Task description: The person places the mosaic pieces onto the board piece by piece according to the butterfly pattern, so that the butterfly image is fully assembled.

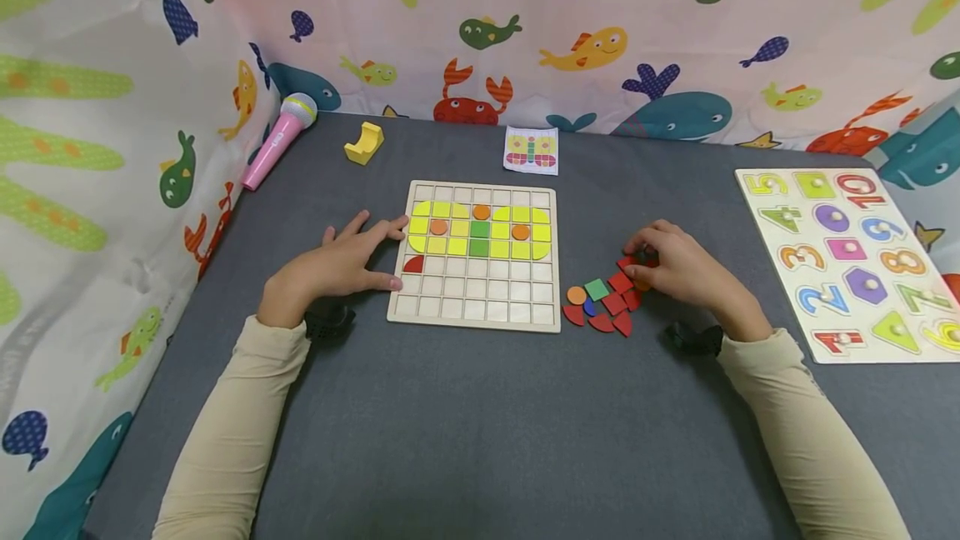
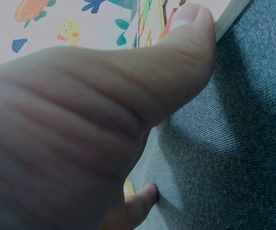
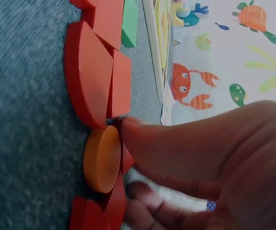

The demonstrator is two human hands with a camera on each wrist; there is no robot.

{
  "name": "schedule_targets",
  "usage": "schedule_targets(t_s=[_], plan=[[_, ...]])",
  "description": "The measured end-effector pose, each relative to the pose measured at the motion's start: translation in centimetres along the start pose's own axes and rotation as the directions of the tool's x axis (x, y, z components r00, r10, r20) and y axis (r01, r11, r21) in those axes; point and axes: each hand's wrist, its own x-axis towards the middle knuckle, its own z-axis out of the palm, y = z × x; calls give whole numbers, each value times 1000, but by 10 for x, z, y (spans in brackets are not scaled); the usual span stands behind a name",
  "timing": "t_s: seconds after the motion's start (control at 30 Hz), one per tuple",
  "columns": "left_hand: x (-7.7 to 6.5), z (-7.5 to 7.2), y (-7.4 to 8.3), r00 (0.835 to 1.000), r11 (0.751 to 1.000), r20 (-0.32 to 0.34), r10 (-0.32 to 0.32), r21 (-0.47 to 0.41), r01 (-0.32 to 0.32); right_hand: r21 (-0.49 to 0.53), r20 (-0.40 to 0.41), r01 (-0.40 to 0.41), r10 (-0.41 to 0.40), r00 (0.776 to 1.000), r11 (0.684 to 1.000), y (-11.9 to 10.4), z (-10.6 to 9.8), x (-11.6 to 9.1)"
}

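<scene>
My left hand point(image 1: 322, 269) lies at the left side of a wooden grid board point(image 1: 472, 312), thumb and fingertips touching its edge. Yellow tiles point(image 1: 459, 247), green squares point(image 1: 479, 238) and orange discs fill upper cells, with one red quarter-circle point(image 1: 413, 263) below them at left. Over the right end of a loose pile, my right hand point(image 1: 686, 272) reaches among red pieces point(image 1: 614, 303). In the right wrist view its thumb touches a dark red piece beside an orange disc point(image 3: 102, 158); the index fingertip is hidden, so a pinch cannot be confirmed.
A small picture card point(image 1: 531, 151) lies behind the board. Further left are a yellow block point(image 1: 364, 144) and a pink toy microphone point(image 1: 279, 142). A number-and-shape puzzle board point(image 1: 817, 307) lies at right. Printed curtains point(image 1: 420, 65) border the table's back and left.
</scene>
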Motion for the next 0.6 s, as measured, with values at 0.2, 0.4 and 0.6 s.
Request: schedule_targets(t_s=[0.2,0.4,0.6], plan=[[0,-1,0,1000,1000,1,-2,-3,2,-13,-7,-27,27,1000,1000,0,0,3],[-1,-1,1,1000,1000,1,6,2,-6,-17,-25,-7,7,1000,1000,-1,0,7],[-2,-1,1,1000,1000,3,-2,4,2,-5,-29,-26,25,999,1000,-7,2,15]])
